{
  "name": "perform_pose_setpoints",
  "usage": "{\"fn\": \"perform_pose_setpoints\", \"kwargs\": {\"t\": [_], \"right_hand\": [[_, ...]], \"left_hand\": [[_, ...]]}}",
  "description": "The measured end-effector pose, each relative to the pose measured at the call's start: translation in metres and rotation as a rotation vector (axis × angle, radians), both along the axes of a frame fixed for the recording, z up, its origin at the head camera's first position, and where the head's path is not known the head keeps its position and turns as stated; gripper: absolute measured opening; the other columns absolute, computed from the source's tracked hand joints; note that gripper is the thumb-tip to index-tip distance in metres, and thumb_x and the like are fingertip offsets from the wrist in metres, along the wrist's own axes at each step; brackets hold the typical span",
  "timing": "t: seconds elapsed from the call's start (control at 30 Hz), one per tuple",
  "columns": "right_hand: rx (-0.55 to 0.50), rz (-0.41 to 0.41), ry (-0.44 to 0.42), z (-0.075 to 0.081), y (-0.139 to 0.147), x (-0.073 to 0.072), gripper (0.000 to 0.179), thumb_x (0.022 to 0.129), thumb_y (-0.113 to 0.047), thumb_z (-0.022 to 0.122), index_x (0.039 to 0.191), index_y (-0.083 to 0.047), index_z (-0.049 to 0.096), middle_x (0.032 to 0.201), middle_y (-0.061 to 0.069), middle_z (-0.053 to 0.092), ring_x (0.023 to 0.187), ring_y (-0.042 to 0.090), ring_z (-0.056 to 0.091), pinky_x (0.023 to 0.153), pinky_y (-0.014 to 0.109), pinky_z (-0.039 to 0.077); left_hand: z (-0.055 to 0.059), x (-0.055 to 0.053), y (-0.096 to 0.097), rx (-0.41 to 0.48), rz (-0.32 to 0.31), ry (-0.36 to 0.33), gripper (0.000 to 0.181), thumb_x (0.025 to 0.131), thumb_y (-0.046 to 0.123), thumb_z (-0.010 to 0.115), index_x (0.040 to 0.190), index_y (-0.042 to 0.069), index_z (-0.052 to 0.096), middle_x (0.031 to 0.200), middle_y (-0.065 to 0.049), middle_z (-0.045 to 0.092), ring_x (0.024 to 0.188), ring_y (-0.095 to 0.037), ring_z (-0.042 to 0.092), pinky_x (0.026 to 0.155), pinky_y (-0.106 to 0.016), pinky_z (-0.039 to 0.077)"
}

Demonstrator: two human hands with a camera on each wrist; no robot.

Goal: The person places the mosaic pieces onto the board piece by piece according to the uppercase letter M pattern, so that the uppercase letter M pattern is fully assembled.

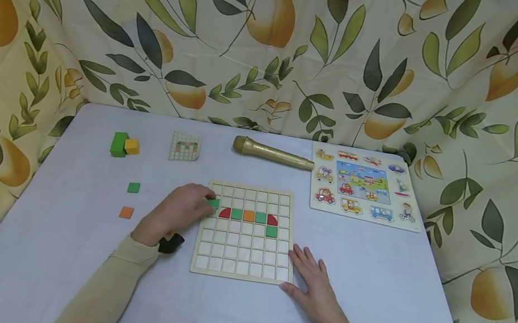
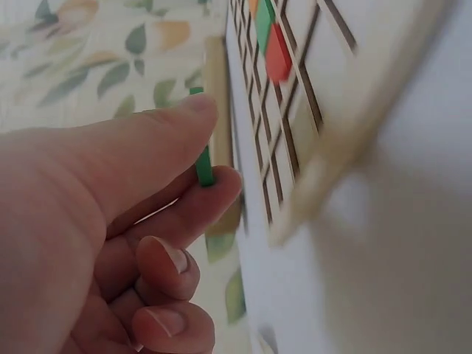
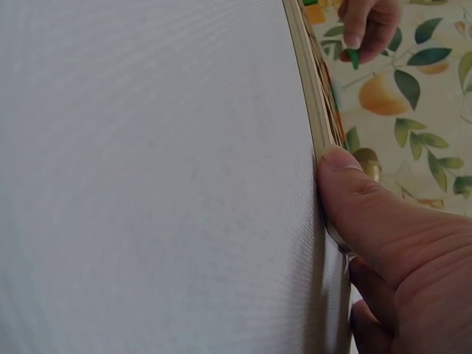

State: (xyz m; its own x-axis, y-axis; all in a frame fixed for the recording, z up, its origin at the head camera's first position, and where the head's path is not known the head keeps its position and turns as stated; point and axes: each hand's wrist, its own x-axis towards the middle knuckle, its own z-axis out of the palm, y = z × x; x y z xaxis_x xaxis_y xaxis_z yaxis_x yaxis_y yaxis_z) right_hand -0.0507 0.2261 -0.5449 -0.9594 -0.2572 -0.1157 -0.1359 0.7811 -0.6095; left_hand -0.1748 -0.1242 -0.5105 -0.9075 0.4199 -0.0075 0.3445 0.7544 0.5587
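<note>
On the white-clothed table [image 1: 78, 212], a wooden grid board [image 1: 243, 254] sits squared to the near edge, its row of coloured tiles [image 1: 248, 216] running parallel to that edge. A vehicle puzzle board [image 1: 362, 181] lies slightly askew toward the far right corner. Near the table's far edge lies a gold microphone [image 1: 272, 153], head pointing toward the left edge. The right hand [image 1: 315, 286], fingers outstretched, touches the grid board's right side. The left hand [image 1: 181, 205] pinches a thin green tile [image 1: 213, 203], raised near the grid board's far left corner, edge-on to the left wrist view.
</note>
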Motion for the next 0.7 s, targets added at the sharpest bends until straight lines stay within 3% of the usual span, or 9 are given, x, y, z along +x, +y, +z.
{"fn": "perform_pose_setpoints", "kwargs": {"t": [0.17,0.47,0.7], "right_hand": [[0.005,0.000,-0.007,-0.001,0.001,0.000,0.081,0.081,-0.036,0.080,0.149,-0.012,0.043,0.157,0.002,0.029,0.146,0.027,0.014,0.113,0.058,0.004],[0.003,0.008,-0.005,-0.001,0.001,0.000,0.081,0.082,-0.036,0.079,0.149,-0.012,0.042,0.157,0.002,0.028,0.146,0.027,0.014,0.113,0.058,0.004],[0.001,0.003,0.009,-0.001,0.001,0.001,0.080,0.082,-0.035,0.080,0.149,-0.011,0.043,0.157,0.002,0.028,0.146,0.028,0.015,0.113,0.058,0.004]], "left_hand": [[0.003,0.002,0.018,0.001,-0.050,0.014,0.026,0.090,0.023,0.074,0.110,0.007,0.071,0.109,-0.004,0.068,0.101,-0.018,0.060,0.088,-0.035,0.049],[0.005,0.006,0.045,-0.011,-0.182,0.027,0.026,0.090,0.024,0.073,0.110,0.008,0.070,0.106,-0.002,0.068,0.100,-0.019,0.060,0.088,-0.034,0.048],[0.000,0.009,0.064,-0.053,-0.239,0.066,0.029,0.088,0.028,0.074,0.111,0.008,0.072,0.104,-0.001,0.070,0.096,-0.018,0.062,0.084,-0.032,0.049]]}}
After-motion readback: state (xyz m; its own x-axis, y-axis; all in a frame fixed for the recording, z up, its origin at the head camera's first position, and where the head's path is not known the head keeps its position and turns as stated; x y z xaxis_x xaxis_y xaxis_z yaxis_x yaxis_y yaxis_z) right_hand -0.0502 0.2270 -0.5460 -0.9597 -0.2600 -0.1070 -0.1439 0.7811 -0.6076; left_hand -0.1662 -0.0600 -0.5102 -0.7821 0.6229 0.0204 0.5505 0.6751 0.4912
